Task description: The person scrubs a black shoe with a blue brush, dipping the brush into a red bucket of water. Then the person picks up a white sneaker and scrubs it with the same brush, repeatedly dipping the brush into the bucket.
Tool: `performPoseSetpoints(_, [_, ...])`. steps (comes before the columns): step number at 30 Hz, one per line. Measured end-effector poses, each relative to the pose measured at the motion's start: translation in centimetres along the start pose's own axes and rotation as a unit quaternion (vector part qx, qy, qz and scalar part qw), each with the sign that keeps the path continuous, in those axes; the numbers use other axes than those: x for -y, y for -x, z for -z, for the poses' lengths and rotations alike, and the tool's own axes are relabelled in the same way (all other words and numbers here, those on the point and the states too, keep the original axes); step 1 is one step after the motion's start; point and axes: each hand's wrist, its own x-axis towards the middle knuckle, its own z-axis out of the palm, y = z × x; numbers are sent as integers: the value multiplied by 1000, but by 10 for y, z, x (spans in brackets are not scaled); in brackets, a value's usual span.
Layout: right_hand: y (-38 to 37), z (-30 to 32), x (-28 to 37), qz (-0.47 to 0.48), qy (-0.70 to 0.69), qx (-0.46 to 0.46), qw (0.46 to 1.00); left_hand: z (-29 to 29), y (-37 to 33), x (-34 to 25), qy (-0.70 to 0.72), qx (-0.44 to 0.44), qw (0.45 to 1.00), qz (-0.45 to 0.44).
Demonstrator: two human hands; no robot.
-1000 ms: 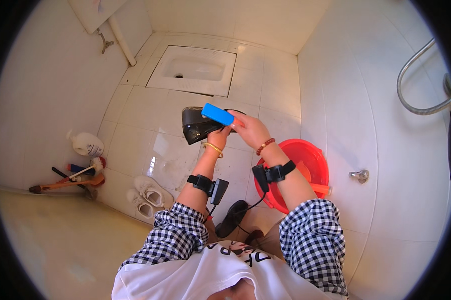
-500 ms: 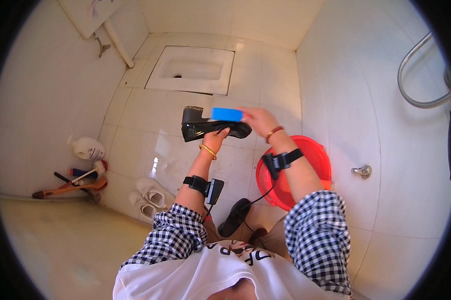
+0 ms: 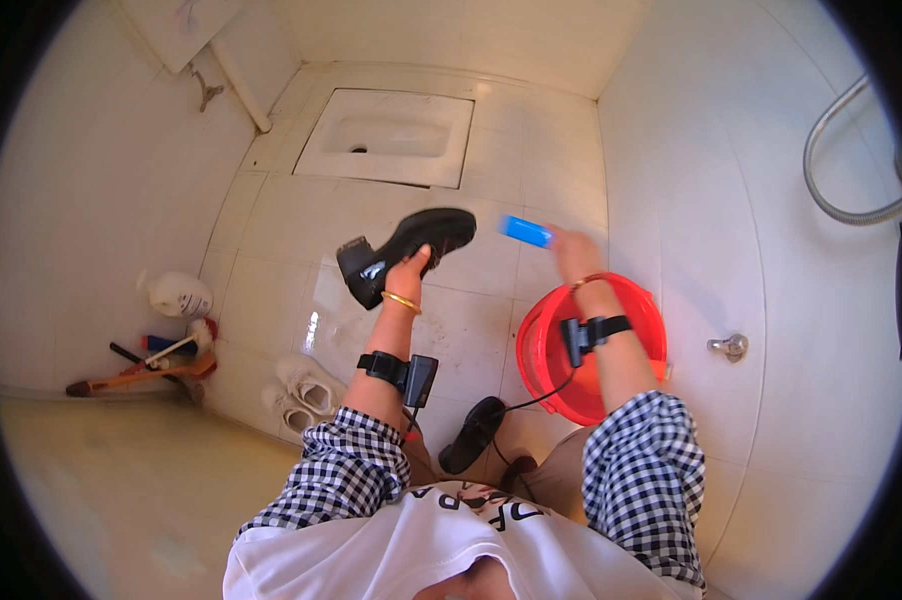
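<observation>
My left hand (image 3: 407, 275) grips a black heeled shoe (image 3: 403, 251) from below and holds it up over the white tiled floor. My right hand (image 3: 575, 256) holds a small blue brush (image 3: 526, 231) a short way to the right of the shoe's toe, apart from it, above the rim of a red bucket (image 3: 546, 345). Both wrists carry black strapped devices. A second black shoe (image 3: 473, 433) lies on the floor by my knees.
A white squat toilet pan (image 3: 386, 136) is set in the floor ahead. A white bottle (image 3: 178, 296), brushes (image 3: 141, 365) and pale slippers (image 3: 301, 390) sit at the left wall. On the right wall are a metal hose (image 3: 843, 190) and a tap fitting (image 3: 731, 347).
The blue brush was on the shoe; my right hand has drawn it away to the right. My left hand has turned the shoe so that it lies lengthwise.
</observation>
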Motion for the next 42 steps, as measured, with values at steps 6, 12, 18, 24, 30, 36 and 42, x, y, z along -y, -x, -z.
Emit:
performPoseSetpoints(6, [9,16,35,80,-185,-155,967,-12,5,-19,233,33,972,26])
performPoseSetpoints(12, [9,-26,70,66,-226,-40,971,-14,3,-11,265,71,961,47])
performPoseSetpoints(18, [87,-14,-102,-224,-329,-40,917,-1,0,-21,380,71,920,68])
performPoseSetpoints(24, [149,-39,-143,-280,-62,72,955,-21,15,-34,464,183,860,104])
performPoseSetpoints(30, [116,-31,-112,-242,-4,91,966,-24,9,-29,390,180,902,49])
performPoseSetpoints(36, [79,25,-32,-124,-176,-41,976,-30,6,-29,217,146,961,-95])
performPoseSetpoints(42, [24,-33,89,21,-408,-97,908,-53,20,-28,298,155,942,-27])
